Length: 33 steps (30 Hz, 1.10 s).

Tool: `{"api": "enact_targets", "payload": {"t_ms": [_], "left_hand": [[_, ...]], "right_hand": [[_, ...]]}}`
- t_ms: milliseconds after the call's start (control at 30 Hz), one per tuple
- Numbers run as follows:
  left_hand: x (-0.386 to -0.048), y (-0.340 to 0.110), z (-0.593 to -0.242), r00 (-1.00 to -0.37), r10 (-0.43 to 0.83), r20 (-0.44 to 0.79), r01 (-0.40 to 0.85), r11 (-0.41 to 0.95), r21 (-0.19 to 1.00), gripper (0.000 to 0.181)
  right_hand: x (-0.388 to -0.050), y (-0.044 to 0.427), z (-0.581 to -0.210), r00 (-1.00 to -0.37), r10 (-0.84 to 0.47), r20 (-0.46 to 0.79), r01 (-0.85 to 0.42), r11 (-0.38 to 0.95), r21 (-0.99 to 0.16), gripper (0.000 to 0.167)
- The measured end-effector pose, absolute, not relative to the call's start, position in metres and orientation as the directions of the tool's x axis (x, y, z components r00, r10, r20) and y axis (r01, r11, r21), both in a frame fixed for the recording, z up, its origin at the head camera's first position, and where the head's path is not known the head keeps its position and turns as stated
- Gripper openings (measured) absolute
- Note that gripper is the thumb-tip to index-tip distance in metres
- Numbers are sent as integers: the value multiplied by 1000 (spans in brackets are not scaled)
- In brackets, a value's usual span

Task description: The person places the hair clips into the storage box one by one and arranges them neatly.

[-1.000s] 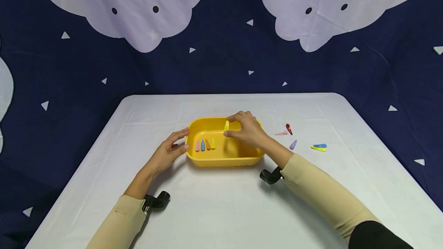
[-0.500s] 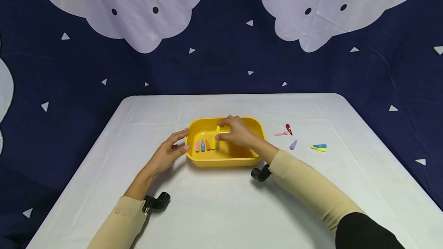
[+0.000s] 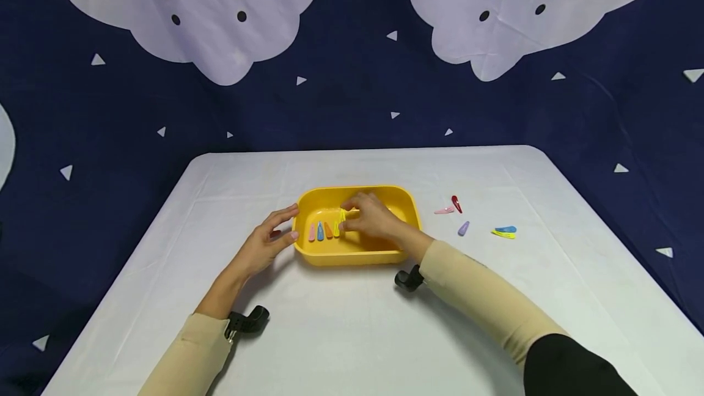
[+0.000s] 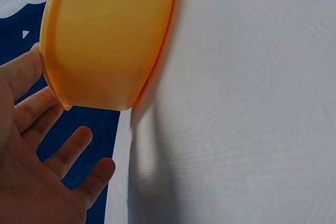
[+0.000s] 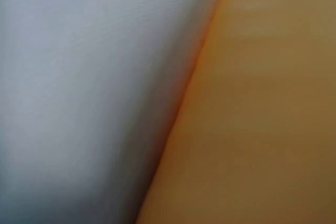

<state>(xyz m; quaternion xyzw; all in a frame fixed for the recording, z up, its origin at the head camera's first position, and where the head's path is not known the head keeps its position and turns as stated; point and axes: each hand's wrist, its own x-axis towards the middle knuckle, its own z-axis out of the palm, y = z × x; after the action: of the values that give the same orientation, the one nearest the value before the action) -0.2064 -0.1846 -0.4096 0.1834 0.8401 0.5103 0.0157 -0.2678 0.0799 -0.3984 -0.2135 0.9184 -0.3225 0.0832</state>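
Observation:
A yellow tray (image 3: 352, 258) stands on the white table. Against its left end rests my left hand (image 3: 267, 243), thumb and forefinger touching the rim and the other fingers spread apart, as the left wrist view of the tray wall (image 4: 105, 40) shows. Inside the tray, my right hand (image 3: 373, 216) pinches a yellow hair clip (image 3: 343, 215) between thumb and fingers. Just left of it lies a row of hair clips: pink (image 3: 311, 232), blue (image 3: 321, 231), orange (image 3: 328, 230) and yellow (image 3: 337, 230). The right wrist view holds only tray wall (image 5: 252, 119) and cloth; that hand is out of it.
On the table right of the tray lie more hair clips: pink (image 3: 443, 211), red (image 3: 456, 203), purple (image 3: 464, 228), blue (image 3: 506, 229) and yellow (image 3: 503, 234). A dark blue curtain (image 3: 352, 109) with clouds hangs behind the table.
My right hand has carried the yellow hair clip left and down into the tray, beside the yellow clip at the row's end. The left hand stays at the rim.

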Motion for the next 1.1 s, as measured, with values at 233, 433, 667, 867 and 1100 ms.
{"api": "enact_targets", "payload": {"t_ms": [233,433,667,867,1100], "left_hand": [[-207,-185,-410,-929,326,176,307,411,858,50],[-206,-185,-408,-929,331,165,300,413,860,51],[-206,-185,-408,-931,329,159,294,417,860,51],[-205,-185,-408,-930,327,170,304,419,856,50],[-206,-186,-409,-928,330,171,308,425,851,50]], "right_hand": [[-266,76,-400,-889,-456,-38,-354,738,-575,50],[-265,76,-400,-886,-461,-40,-376,768,-518,50],[-266,74,-404,-870,-494,-15,-443,792,-420,48],[-266,74,-406,-860,-510,-7,-463,786,-411,45],[-263,74,-402,-863,-506,-13,-462,799,-385,46]]}}
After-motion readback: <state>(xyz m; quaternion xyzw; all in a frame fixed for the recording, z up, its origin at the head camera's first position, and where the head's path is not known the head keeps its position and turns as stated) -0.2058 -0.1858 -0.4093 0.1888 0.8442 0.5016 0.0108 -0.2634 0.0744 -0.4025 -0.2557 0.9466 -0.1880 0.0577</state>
